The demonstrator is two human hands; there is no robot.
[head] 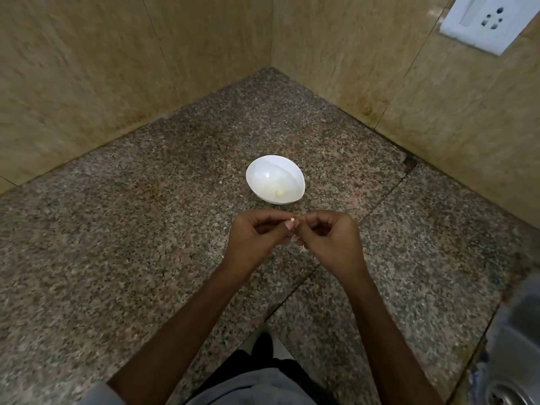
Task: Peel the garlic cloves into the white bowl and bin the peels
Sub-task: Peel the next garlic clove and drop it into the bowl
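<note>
1. One wide-angle camera, worn on the head, looks forward and steeply down into the corner of a granite counter (131, 258).
2. It sits close: the left hand (257, 239) and right hand (331, 239), pinching a garlic clove (292, 220), fill mid-frame, the white bowl (263, 173) just beyond; the sink (508, 361) clips lower right.

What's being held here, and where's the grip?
A small garlic clove, pinched between the fingertips of the left hand and the right hand. Only its pale tip shows; the grip covers the rest.
</note>
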